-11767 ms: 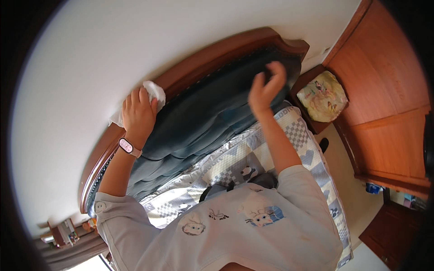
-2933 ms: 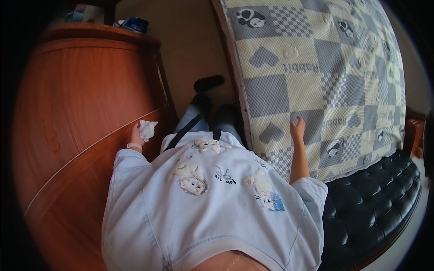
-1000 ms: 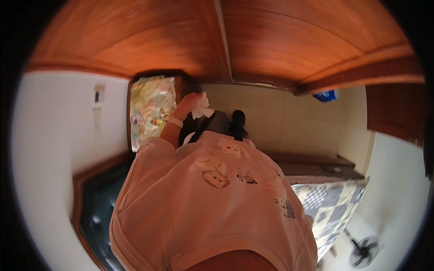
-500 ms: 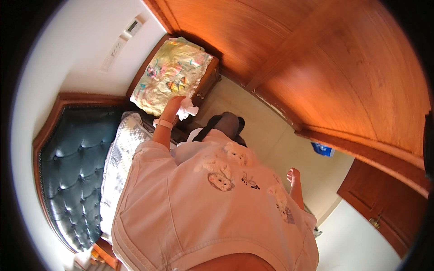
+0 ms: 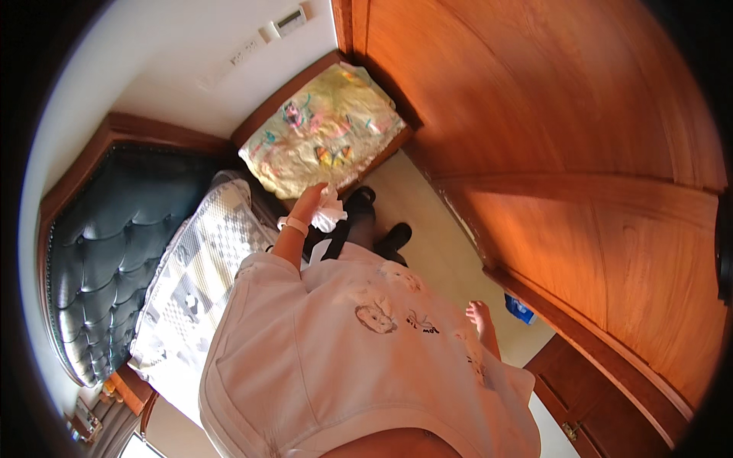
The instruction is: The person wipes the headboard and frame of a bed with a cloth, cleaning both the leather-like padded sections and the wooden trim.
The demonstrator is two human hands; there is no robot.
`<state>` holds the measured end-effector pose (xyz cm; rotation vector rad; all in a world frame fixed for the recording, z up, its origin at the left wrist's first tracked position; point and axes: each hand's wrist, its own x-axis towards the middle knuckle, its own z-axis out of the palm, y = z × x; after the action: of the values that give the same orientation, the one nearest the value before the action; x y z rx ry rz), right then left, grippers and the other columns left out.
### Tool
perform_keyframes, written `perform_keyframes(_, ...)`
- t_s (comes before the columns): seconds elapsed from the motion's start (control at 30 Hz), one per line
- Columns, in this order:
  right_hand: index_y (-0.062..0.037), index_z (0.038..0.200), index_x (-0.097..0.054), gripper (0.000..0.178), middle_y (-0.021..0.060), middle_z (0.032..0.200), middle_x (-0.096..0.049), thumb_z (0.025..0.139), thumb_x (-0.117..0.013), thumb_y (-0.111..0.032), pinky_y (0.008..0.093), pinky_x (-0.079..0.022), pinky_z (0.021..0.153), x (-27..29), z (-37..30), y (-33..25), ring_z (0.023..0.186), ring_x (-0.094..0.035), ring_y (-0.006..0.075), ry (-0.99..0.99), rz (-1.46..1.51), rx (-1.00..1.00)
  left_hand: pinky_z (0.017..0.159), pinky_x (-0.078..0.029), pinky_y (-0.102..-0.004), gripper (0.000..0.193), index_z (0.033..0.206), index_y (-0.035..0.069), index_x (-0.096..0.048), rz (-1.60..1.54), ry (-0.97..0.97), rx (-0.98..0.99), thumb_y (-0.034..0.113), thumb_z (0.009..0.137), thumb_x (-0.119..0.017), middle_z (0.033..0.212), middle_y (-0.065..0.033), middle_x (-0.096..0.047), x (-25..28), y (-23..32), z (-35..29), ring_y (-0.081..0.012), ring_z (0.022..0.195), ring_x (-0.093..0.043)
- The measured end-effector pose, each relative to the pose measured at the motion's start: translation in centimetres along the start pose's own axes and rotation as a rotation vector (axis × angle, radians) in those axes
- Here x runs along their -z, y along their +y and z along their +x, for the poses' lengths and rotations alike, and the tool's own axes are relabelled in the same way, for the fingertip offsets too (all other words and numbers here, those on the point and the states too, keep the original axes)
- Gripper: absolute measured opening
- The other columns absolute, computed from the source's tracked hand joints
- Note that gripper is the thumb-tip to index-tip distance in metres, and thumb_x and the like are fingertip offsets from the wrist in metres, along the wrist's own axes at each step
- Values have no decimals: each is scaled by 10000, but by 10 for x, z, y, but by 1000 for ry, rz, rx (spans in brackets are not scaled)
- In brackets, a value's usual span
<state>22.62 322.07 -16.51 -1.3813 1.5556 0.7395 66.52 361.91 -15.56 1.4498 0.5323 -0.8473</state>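
My left hand, with a pale band at the wrist, is closed on a crumpled white cloth that hangs loosely from the fingers. It could also be a tissue; the folds do not show which. Just beyond this hand is a bedside cabinet under a yellow cover printed with flowers and butterflies. Whether the white cloth touches the cover I cannot tell. My right hand hangs at my right side, its fingers loosely bent and apart, holding nothing that I can see.
To the left stands a bed with a dark tufted headboard and a grey-and-white patterned cover. A tall wooden wardrobe fills the right. A blue package lies on the floor near its base. A wooden door is at lower right.
The view has swung, so the room sits differently in it. My legs have stepped, with one foot now close to the cabinet. The white cloth stays in my left hand.
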Motion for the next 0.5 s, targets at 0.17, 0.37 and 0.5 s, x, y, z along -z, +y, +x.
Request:
perform_keyframes(0.17, -101, 1064, -530, 280, 73, 928, -618, 859, -506, -289, 349, -482, 695, -34, 1, -23, 809, -598, 189, -63, 105, 70, 694, -428, -293, 366, 1017, -18, -586, 124, -75, -26, 294, 831, -539, 839, -72, -585, 0, 54, 40, -170, 763, -531)
perform_keyframes(0.37, -112, 1065, -536, 254, 62, 902, -624, 860, -515, -262, 342, -487, 681, -80, -13, -28, 784, -614, 193, -130, 249, 171, 754, -451, -339, 301, 1042, 41, -617, 785, -105, -294, 201, 846, -455, 964, -180, -632, -24, 92, 85, -281, 857, -603)
perform_keyframes(0.5, -106, 993, -534, 193, 47, 829, -594, 851, -517, -236, 317, -449, 614, -87, -31, -1, 710, -573, 173, -184, 288, 214, 692, -487, -367, 254, 1011, 66, -612, 1156, -289, -614, 145, 802, -491, 902, -155, -643, -60, 82, 104, -305, 796, -622)
